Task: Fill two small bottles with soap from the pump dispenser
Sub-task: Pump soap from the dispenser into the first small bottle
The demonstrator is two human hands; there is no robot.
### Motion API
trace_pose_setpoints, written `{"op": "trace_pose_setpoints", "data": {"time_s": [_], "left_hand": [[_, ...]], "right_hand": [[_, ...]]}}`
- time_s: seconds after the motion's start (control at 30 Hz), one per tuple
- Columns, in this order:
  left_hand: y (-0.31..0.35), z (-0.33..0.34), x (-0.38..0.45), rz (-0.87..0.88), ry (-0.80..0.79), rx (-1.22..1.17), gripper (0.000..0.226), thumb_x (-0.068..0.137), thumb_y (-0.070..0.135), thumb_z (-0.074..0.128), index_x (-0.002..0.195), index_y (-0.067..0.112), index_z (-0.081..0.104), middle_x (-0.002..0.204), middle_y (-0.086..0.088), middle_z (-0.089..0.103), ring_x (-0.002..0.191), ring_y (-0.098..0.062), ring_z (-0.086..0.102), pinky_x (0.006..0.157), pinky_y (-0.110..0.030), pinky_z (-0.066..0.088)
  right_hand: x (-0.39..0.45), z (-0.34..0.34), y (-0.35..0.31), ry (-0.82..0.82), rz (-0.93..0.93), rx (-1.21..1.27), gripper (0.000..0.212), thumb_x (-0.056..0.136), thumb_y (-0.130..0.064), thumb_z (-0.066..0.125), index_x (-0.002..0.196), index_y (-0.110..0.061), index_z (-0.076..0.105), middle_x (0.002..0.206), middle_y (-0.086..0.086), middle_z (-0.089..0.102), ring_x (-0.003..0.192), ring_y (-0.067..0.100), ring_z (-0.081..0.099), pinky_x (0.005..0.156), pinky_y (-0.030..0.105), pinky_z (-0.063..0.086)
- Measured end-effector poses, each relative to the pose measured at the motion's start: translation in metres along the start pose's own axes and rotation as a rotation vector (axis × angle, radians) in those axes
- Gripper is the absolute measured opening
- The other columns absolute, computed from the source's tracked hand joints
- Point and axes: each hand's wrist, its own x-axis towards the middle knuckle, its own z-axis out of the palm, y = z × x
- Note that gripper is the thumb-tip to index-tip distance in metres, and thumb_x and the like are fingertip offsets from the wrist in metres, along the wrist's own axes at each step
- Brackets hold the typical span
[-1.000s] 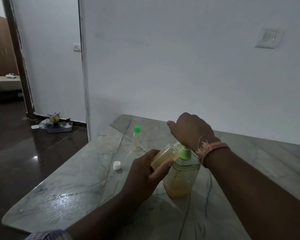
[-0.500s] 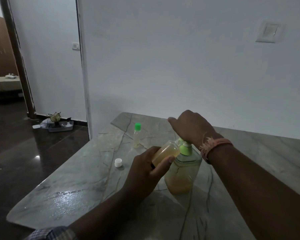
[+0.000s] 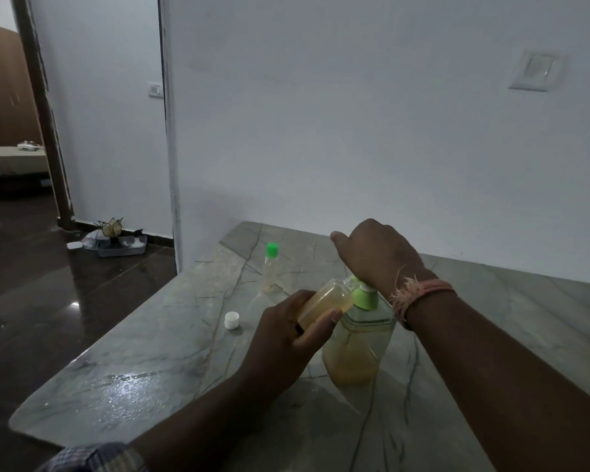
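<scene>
- We are gripping an uncapped small bottle (image 3: pixel 324 303) of amber soap in our left hand (image 3: pixel 286 338), fingers and thumb curled round it, tilted so its mouth is meeting the spout of the pump dispenser (image 3: pixel 358 338).
- We are laying our right hand (image 3: pixel 375 253) on top of the green pump head, fingers bent down over it; the hand is hiding the spout and the bottle's mouth.
- The dispenser is standing near the middle of the counter (image 3: pixel 150 369), about half full.
- A second small bottle (image 3: pixel 270 267) with a green cap is standing upright toward the counter's far corner, well apart from our hands.
- A loose white cap (image 3: pixel 232 320) is lying near the counter's left edge, beside our left hand.
- A thread band (image 3: pixel 419 294) is circling our right wrist.
- A grey tray (image 3: pixel 120 247) is sitting on the dark floor by the wall.
</scene>
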Motion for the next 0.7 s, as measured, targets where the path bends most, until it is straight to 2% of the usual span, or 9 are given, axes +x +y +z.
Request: {"op": "trace_pose_setpoints", "data": {"time_s": [0.1,0.3,0.43,0.57,0.7], "left_hand": [[-0.003,0.001,0.002,-0.005,0.004,0.003,0.045,0.085,0.050,0.059,0.112,0.016,0.067,0.081,0.019,0.065,0.071,0.000,0.064,0.053,-0.008,0.043],[-0.001,0.001,0.000,-0.002,0.005,0.019,0.042,0.085,0.050,0.059,0.111,0.017,0.067,0.079,0.020,0.064,0.071,0.000,0.065,0.052,-0.009,0.043],[-0.001,0.001,-0.001,0.008,-0.007,0.014,0.049,0.084,0.054,0.057,0.114,0.016,0.066,0.082,0.017,0.065,0.070,-0.001,0.065,0.051,-0.009,0.043],[-0.003,0.001,0.001,-0.005,-0.006,0.003,0.043,0.084,0.053,0.059,0.110,0.019,0.067,0.080,0.017,0.066,0.070,-0.002,0.065,0.052,-0.009,0.043],[-0.003,0.000,0.001,-0.023,-0.009,0.019,0.036,0.084,0.052,0.059,0.110,0.027,0.063,0.085,0.019,0.066,0.076,0.000,0.066,0.055,-0.010,0.047]], "right_hand": [[0.002,0.004,0.007,-0.043,0.055,0.067,0.041,0.087,-0.047,0.047,0.066,-0.013,0.054,0.070,0.006,0.061,0.067,0.025,0.058,0.058,0.029,0.041],[0.001,-0.001,0.003,-0.127,0.067,0.017,0.037,0.087,-0.046,0.050,0.066,-0.015,0.054,0.070,0.003,0.057,0.067,0.021,0.056,0.066,0.031,0.046],[0.002,-0.008,-0.004,-0.066,-0.006,-0.097,0.040,0.087,-0.050,0.049,0.064,-0.018,0.048,0.068,0.001,0.052,0.072,0.025,0.057,0.066,0.031,0.044],[0.002,0.003,0.004,-0.068,0.050,0.034,0.042,0.087,-0.050,0.048,0.064,-0.015,0.052,0.071,0.005,0.059,0.070,0.025,0.059,0.065,0.031,0.044],[0.001,0.001,0.005,-0.118,0.071,0.032,0.040,0.087,-0.048,0.049,0.066,-0.015,0.054,0.070,0.004,0.059,0.067,0.022,0.058,0.064,0.031,0.045]]}}
